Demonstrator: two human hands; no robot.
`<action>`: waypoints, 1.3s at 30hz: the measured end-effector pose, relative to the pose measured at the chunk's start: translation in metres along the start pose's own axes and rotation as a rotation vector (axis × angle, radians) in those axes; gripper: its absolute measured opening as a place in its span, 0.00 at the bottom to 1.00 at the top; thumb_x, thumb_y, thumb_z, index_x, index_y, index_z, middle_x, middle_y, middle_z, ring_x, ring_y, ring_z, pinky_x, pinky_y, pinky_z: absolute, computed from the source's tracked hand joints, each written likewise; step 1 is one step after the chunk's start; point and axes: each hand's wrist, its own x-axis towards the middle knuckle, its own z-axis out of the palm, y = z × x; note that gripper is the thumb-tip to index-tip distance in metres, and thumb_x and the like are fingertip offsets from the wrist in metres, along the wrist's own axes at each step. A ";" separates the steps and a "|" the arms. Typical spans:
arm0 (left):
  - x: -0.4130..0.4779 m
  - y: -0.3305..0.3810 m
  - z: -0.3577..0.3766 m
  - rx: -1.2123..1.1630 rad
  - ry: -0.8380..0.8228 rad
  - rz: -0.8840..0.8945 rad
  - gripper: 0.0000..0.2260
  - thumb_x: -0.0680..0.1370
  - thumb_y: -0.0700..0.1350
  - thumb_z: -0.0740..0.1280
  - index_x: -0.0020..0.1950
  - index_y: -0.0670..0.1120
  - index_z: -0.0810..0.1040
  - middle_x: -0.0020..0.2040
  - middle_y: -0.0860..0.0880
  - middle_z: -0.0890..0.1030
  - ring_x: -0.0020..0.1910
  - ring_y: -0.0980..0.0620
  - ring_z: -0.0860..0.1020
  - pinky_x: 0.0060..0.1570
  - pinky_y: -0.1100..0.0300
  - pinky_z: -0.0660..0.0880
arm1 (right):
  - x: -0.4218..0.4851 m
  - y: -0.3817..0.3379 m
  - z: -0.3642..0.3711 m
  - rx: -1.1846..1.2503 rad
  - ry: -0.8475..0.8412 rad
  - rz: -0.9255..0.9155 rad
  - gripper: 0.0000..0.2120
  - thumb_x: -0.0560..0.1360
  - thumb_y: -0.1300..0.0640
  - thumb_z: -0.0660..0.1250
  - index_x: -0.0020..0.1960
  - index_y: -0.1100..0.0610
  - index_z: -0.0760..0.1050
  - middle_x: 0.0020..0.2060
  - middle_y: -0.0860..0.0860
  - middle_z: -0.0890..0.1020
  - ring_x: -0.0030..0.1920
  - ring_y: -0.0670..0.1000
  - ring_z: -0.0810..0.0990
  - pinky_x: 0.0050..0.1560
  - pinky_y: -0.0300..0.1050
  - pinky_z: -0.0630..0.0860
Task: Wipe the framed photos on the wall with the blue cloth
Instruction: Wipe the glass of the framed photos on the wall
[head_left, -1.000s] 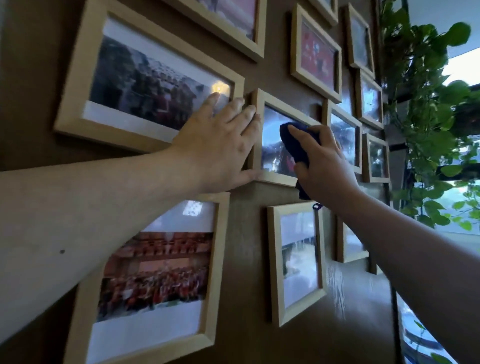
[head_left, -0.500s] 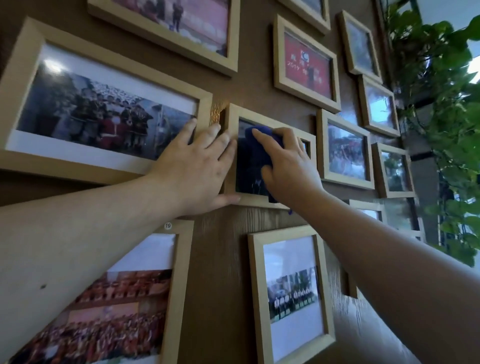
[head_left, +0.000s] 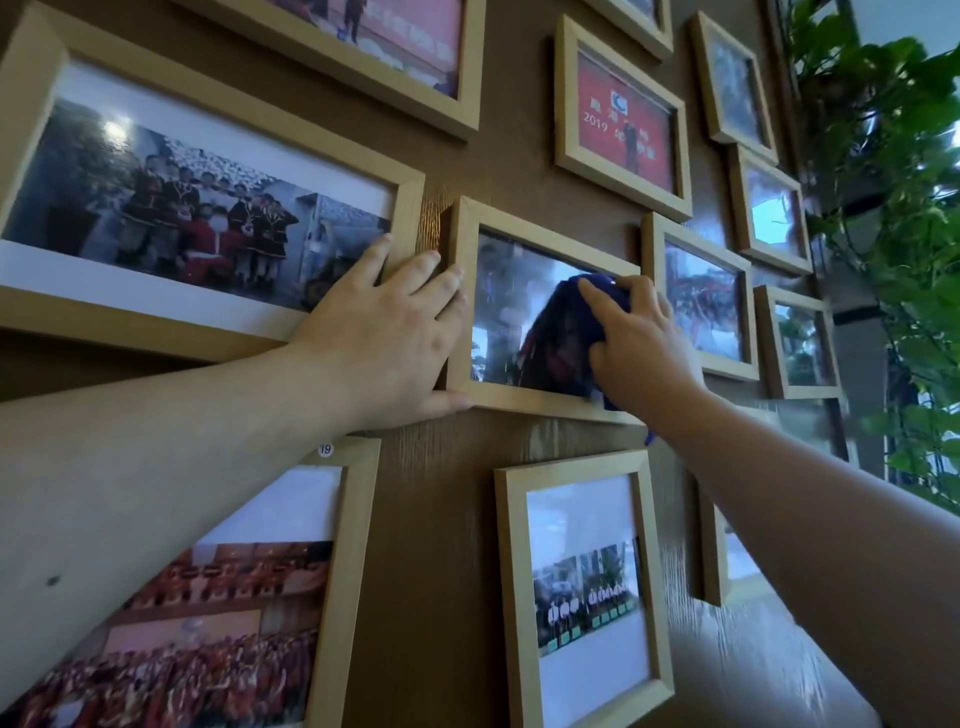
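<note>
brown wood-grain wall: flat, spread left hand steadies a small light-wood framed photo while right hand presses a bunched blue cloth on its glass.

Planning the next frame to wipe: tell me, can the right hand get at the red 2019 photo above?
Probably yes. The right hand, holding the blue cloth, is on the frame just below the red 2019 photo, and nothing lies between them.

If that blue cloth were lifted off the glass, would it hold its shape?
Probably not. The blue cloth bunches under the right hand, so it looks soft and floppy. A loose end hangs below the frame, suggesting it would droop.
</note>
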 end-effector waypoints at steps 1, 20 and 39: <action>0.000 0.000 0.000 0.000 0.001 -0.001 0.45 0.69 0.72 0.44 0.75 0.43 0.58 0.77 0.42 0.61 0.76 0.42 0.58 0.73 0.37 0.55 | -0.002 0.008 0.002 -0.012 -0.018 0.041 0.30 0.74 0.56 0.60 0.74 0.47 0.55 0.67 0.57 0.61 0.63 0.60 0.63 0.51 0.57 0.73; -0.003 0.002 -0.002 -0.022 0.000 -0.006 0.44 0.70 0.73 0.44 0.76 0.44 0.58 0.78 0.42 0.60 0.76 0.42 0.58 0.73 0.37 0.54 | -0.024 -0.041 -0.009 0.025 -0.010 -0.391 0.32 0.73 0.53 0.64 0.74 0.47 0.55 0.68 0.57 0.62 0.64 0.59 0.64 0.54 0.53 0.72; -0.003 0.006 0.001 -0.021 0.011 -0.021 0.43 0.71 0.72 0.48 0.74 0.42 0.62 0.76 0.41 0.63 0.75 0.41 0.61 0.73 0.37 0.56 | -0.045 -0.036 0.001 0.213 -0.039 -0.270 0.30 0.73 0.55 0.62 0.72 0.46 0.55 0.68 0.55 0.59 0.64 0.58 0.61 0.54 0.47 0.68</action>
